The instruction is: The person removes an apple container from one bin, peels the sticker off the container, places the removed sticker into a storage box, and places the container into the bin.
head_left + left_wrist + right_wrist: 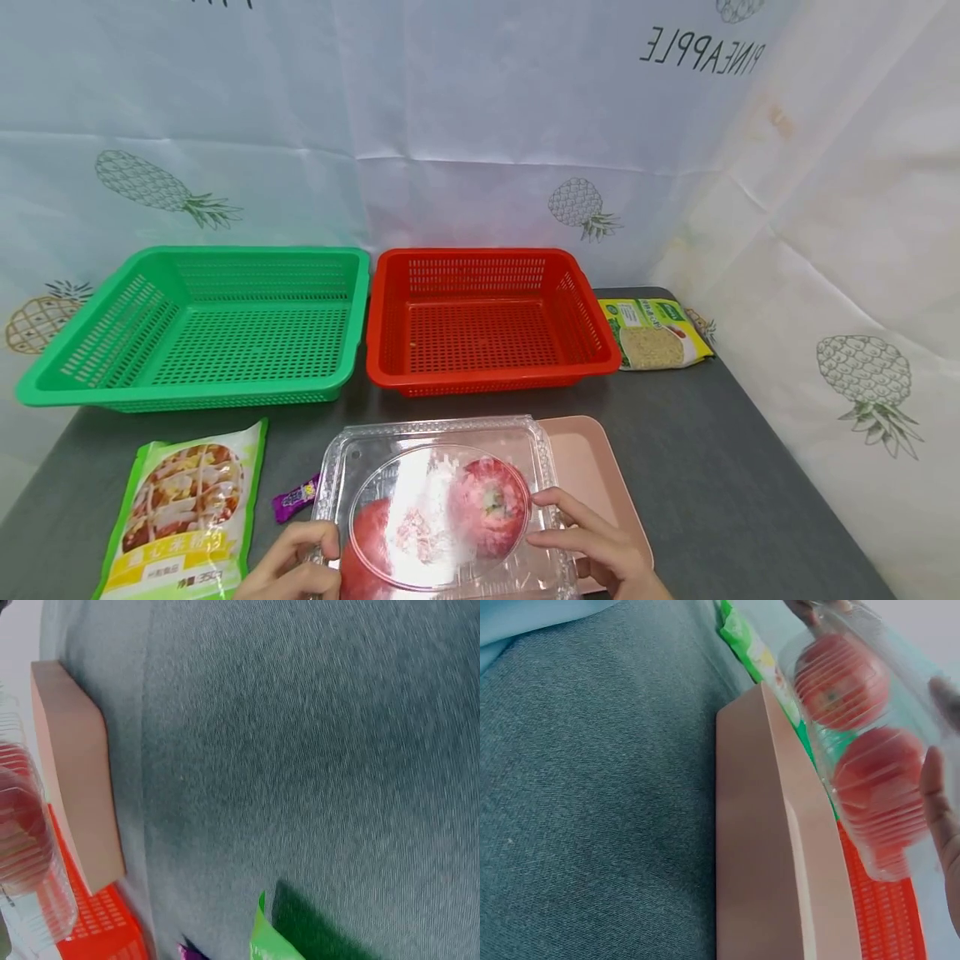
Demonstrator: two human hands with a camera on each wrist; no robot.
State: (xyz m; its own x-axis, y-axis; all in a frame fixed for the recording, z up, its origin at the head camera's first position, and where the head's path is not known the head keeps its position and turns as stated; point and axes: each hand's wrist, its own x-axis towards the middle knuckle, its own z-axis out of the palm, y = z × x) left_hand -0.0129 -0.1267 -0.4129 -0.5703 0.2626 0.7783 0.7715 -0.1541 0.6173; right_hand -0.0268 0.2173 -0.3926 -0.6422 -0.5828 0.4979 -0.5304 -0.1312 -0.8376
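A clear plastic lidded box (375,471) with red apples (491,508) inside is held up over a pink tray (596,471) in the head view. My left hand (296,560) grips the box's left edge with bent fingers. At the opposite edge my right hand (596,546) holds it, fingertips over the lid's rim. The right wrist view shows the box (889,859) above the tray's wall (742,825), with the right hand's fingers (941,814) against its side. Only part of the box (60,919) enters the left wrist view.
Behind stand a green basket (187,392) and a red basket (495,379). A yellow-green food bag (656,337) lies at the back right. On the left are a green-edged food bag (183,508) and a small purple packet (295,500), on the dark table (720,492).
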